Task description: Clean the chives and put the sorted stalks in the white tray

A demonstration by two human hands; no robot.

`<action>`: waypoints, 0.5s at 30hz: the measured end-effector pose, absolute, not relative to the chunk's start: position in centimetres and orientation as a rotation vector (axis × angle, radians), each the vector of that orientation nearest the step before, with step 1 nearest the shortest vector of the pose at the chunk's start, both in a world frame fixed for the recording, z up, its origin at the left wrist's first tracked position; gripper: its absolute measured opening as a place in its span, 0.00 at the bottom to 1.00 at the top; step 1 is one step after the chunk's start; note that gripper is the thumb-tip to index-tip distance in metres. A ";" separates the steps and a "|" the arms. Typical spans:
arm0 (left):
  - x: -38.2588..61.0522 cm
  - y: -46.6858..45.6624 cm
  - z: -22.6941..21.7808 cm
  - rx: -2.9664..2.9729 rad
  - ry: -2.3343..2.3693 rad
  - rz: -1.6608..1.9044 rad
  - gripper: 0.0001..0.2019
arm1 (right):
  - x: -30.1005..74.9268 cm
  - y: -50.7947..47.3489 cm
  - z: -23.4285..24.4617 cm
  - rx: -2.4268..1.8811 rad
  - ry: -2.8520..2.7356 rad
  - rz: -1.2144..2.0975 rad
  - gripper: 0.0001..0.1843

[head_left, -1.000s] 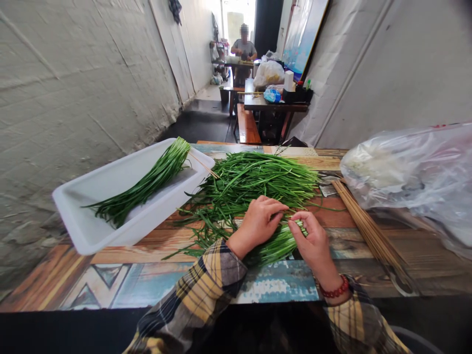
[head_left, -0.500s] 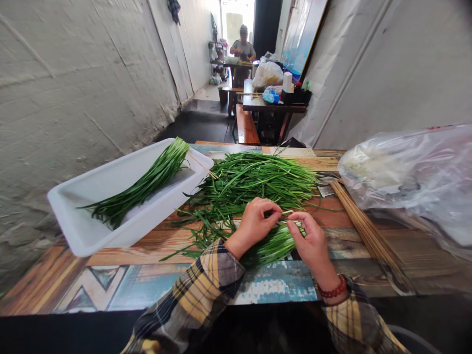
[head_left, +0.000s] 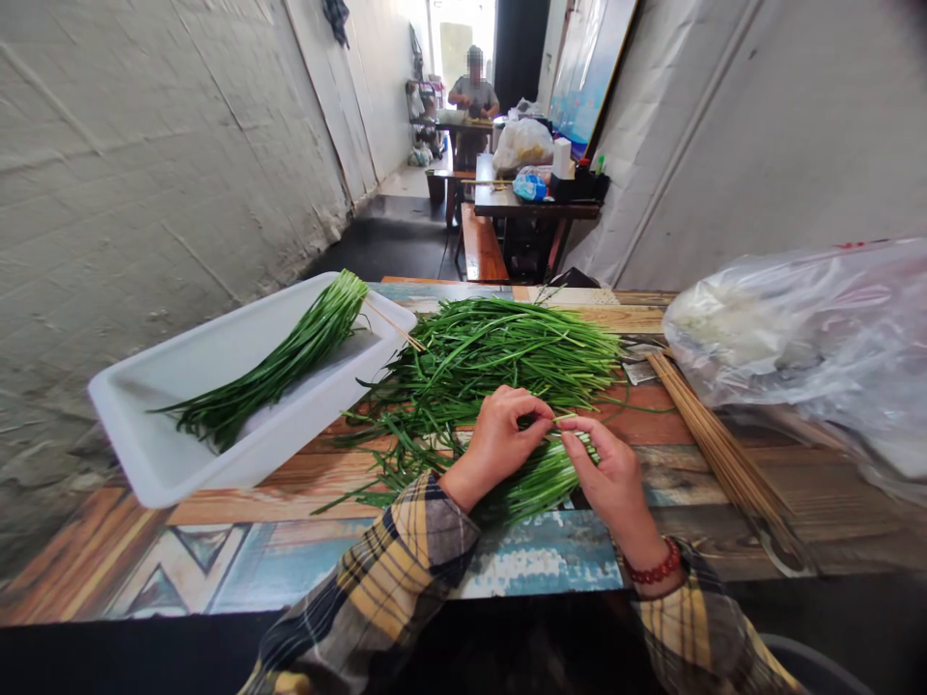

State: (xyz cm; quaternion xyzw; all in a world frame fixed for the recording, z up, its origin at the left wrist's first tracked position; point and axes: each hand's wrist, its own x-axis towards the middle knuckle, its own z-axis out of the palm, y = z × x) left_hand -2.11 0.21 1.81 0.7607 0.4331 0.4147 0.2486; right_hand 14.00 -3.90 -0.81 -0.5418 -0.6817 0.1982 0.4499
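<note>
Between thumb and forefinger, my left hand (head_left: 503, 436) pinches the pale end of a garlic chive (head_left: 563, 418). My right hand (head_left: 614, 473) has its thumb and fingertips at the same stalk, closed against it. Under both hands lies a small bunch of garlic chives (head_left: 540, 483), white ends to the right. Just beyond is a large loose pile of garlic chives (head_left: 507, 347). Another chive bunch (head_left: 286, 372) rests in a white plastic tray (head_left: 181, 486) at the left, thin skewers (head_left: 391, 320) sticking out from its cut end.
A stack of wooden skewers (head_left: 714, 449) lies on the table at the right, beside a clear plastic bag (head_left: 803, 328) with pale contents. Farther off stand a bench (head_left: 482, 241) and a second table (head_left: 496, 200) with bags. A person (head_left: 474, 95) sits at the far end.
My right fingertips have come slightly left, closer to my left fingertips on the stalk. The bunch and the pile look the same.
</note>
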 end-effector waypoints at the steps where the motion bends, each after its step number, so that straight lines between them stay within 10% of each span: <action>1: -2.1 0.2 1.8 2.073 1.181 1.132 0.05 | 14.0 -3.9 -0.8 -1.334 -1.686 0.492 0.12; 15: -2.2 0.2 1.8 2.097 1.208 1.105 0.05 | 13.9 -3.8 -0.9 -1.333 -1.697 0.480 0.11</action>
